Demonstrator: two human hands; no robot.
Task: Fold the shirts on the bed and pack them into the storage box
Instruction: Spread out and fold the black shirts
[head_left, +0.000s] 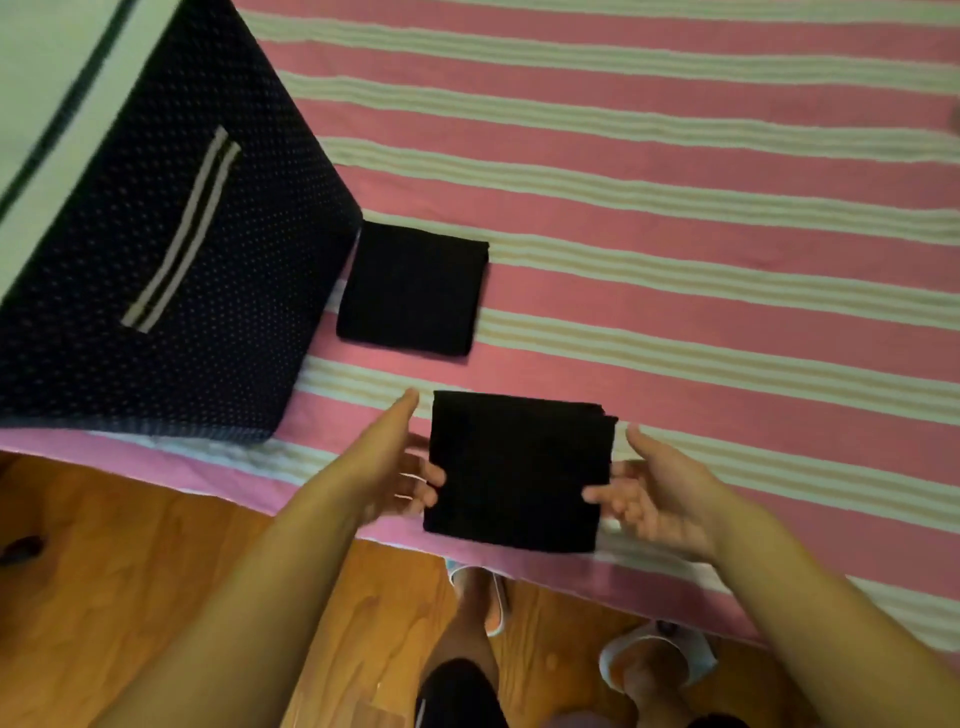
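A folded black shirt (519, 470) lies at the near edge of the bed (675, 218), between my two hands. My left hand (395, 467) touches its left edge with relaxed fingers, thumb pointing away from me. On the shirt's right edge, the fingertips of my right hand (644, 491) make contact, palm turned inward. Neither hand curls round the cloth. A second folded black shirt (413, 291) lies farther back, beside the storage box (171, 270), a dark dotted fabric box with a striped handle standing on the bed at the left.
The bed has a pink sheet with pale stripes and stretches away to the right and back. A wooden floor (130, 561) lies below the bed edge, where my legs and slippers (660, 660) show.
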